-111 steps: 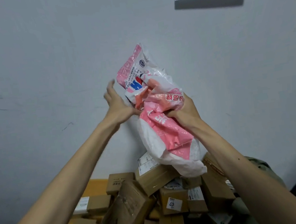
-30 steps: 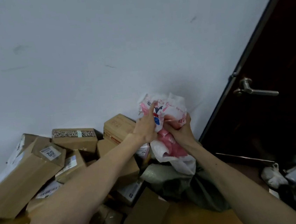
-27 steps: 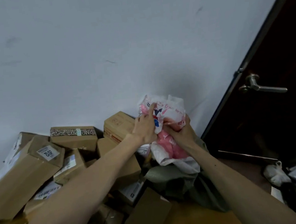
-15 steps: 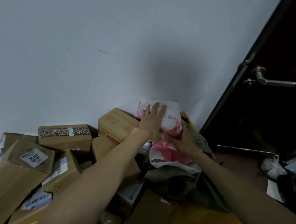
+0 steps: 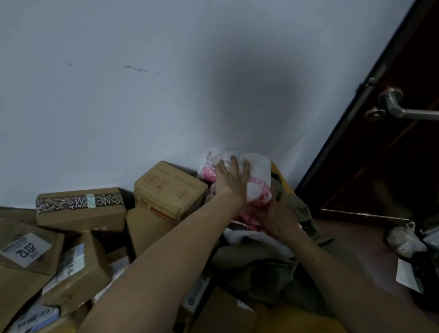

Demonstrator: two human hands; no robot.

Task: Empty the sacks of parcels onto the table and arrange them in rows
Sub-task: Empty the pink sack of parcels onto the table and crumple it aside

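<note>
A crumpled pink and white sack (image 5: 259, 178) lies bunched at the back right of the table, against the wall. My left hand (image 5: 231, 177) presses flat on top of it with fingers spread. My right hand (image 5: 279, 218) rests lower on the sack's pink part, fingers bent against it; its grip is hidden. A pile of brown cardboard parcels (image 5: 84, 234) fills the table to the left. An olive green sack (image 5: 266, 264) lies crumpled under and in front of the pink one.
The white wall rises right behind the pile. A dark door with a metal lever handle (image 5: 407, 111) stands at the right. Bags (image 5: 437, 268) lie on the floor at the lower right. The yellow table edge (image 5: 297, 329) shows at the bottom.
The pink and white sack has gone from held up high to pushed down at the back right corner. My left hand has opened flat onto it.
</note>
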